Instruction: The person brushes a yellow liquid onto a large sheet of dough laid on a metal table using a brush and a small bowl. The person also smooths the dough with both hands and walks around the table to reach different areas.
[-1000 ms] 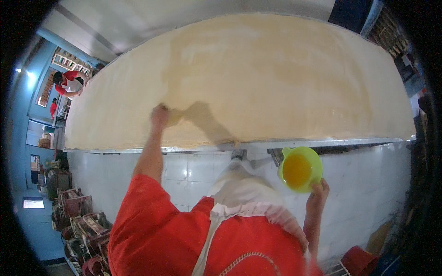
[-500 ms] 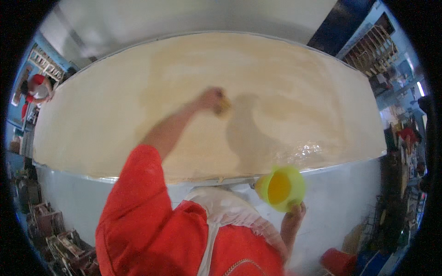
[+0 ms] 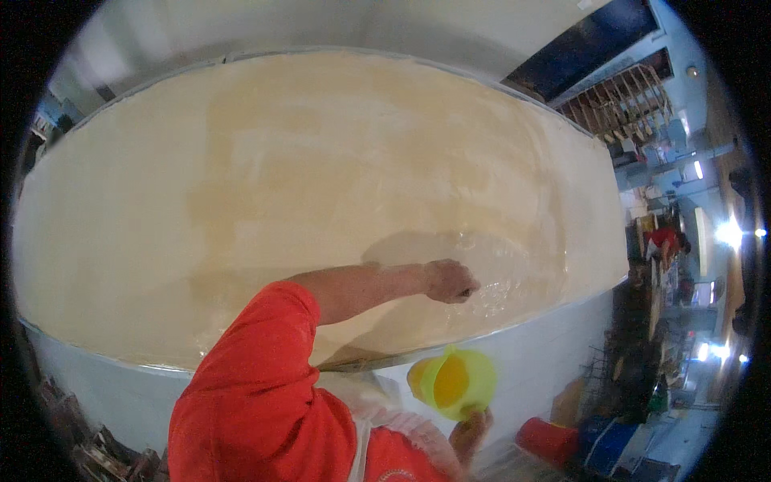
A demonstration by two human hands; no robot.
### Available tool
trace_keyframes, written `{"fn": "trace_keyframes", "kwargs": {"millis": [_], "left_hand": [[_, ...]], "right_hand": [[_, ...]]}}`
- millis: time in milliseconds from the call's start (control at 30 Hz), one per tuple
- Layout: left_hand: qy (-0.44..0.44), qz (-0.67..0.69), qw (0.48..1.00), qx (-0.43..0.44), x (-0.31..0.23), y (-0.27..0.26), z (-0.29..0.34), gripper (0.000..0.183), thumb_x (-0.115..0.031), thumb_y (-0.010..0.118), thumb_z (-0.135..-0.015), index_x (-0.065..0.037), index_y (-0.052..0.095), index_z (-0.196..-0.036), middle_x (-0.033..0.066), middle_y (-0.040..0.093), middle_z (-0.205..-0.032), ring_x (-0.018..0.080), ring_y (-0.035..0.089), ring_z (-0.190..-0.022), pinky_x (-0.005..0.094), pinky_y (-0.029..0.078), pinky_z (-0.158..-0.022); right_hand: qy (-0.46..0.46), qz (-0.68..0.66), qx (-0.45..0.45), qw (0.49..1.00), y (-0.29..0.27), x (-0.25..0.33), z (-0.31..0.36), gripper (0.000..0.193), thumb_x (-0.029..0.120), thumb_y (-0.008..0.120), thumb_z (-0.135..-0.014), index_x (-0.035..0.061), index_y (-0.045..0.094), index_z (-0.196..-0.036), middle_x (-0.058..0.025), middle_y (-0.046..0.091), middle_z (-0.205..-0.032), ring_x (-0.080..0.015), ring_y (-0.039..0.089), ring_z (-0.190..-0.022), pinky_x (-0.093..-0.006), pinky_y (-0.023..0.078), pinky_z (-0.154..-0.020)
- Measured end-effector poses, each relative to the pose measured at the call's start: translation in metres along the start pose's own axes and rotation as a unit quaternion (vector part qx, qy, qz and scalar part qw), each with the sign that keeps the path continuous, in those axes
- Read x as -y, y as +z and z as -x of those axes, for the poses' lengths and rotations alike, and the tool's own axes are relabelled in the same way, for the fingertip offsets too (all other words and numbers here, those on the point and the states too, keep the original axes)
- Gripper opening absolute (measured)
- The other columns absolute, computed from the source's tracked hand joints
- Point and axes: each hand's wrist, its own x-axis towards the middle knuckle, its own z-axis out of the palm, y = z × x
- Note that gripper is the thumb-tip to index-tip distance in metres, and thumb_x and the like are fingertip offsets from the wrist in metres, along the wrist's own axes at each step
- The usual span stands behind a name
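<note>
A wide, pale cream layer, like a sheet of dough, covers the long table; darker tan wet patches streak its middle. My left hand is closed, low over the right part of this layer, beside a shiny wet patch. Whatever its fingers hold is hidden beneath them. In my right hand, just off the table's near edge, is a yellow-green plastic jug, tilted so that its mouth faces up toward me. Yellow liquid shows inside it.
A red bucket and a blue container stand on the floor at the lower right. Beyond the table's right end, a person in red is at a bench. A wooden rack stands at the far right.
My left hand has come right and nearer, from the middle of the layer to the wet patch. The view has turned, and the jug appears lower and further left in my right hand.
</note>
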Motion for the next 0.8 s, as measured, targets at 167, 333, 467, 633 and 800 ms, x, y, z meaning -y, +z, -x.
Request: {"fn": "trace_keyframes", "kwargs": {"millis": [167,333,467,633,800], "left_hand": [[-0.163,0.139,0.973,-0.092,0.129,-0.181,0.037,0.027,-0.028,0.072,-0.080,-0.003,0.067,-0.087,0.0124,0.067,-0.077,0.0206,0.060,-0.074,0.0436,0.051,-0.071],[-0.371,-0.290,0.831,-0.297,0.343,-0.401,0.160,0.036,-0.038,0.073,-0.082,-0.007,0.072,-0.101,0.0200,0.071,-0.099,0.0367,0.069,-0.097,0.0516,0.054,-0.088],[-0.395,-0.383,0.809,-0.207,0.383,-0.389,0.107,0.029,-0.030,0.057,-0.095,-0.013,0.074,-0.111,0.0170,0.071,-0.112,0.0359,0.067,-0.105,0.0521,0.052,-0.094],[-0.086,-0.151,0.968,-0.183,0.238,-0.217,-0.063,0.030,-0.033,0.057,-0.093,-0.013,0.075,-0.105,0.0167,0.072,-0.105,0.0357,0.068,-0.101,0.0511,0.051,-0.093],[-0.059,0.160,0.956,-0.237,0.186,-0.193,-0.049,0.029,-0.029,0.062,-0.089,-0.002,0.070,-0.098,0.0204,0.072,-0.091,0.0328,0.070,-0.084,0.0476,0.054,-0.079]], "right_hand": [[-0.100,0.163,0.067,0.979,0.028,0.011,-0.017,0.027,0.020,0.050,-0.100,-0.0028,0.060,-0.111,-0.0137,0.059,-0.110,-0.0266,0.059,-0.099,-0.0357,0.049,-0.084],[0.032,0.029,-0.008,0.999,0.055,0.024,-0.030,0.050,0.021,0.066,-0.080,-0.0026,0.049,-0.121,-0.0132,0.060,-0.109,-0.0260,0.060,-0.101,-0.0381,0.050,-0.091],[0.092,-0.071,-0.024,0.993,0.057,0.028,-0.032,0.054,0.020,0.069,-0.075,-0.0017,0.050,-0.121,-0.0138,0.060,-0.110,-0.0262,0.060,-0.103,-0.0394,0.050,-0.094],[0.100,-0.019,-0.075,0.992,0.061,0.017,-0.031,0.058,0.023,0.069,-0.076,-0.0022,0.050,-0.125,-0.0138,0.059,-0.114,-0.0262,0.058,-0.108,-0.0397,0.049,-0.097],[0.057,0.019,-0.009,0.998,0.076,0.025,-0.041,0.052,0.023,0.067,-0.082,-0.0032,0.052,-0.124,-0.0135,0.054,-0.118,-0.0260,0.057,-0.110,-0.0407,0.048,-0.099]]}}
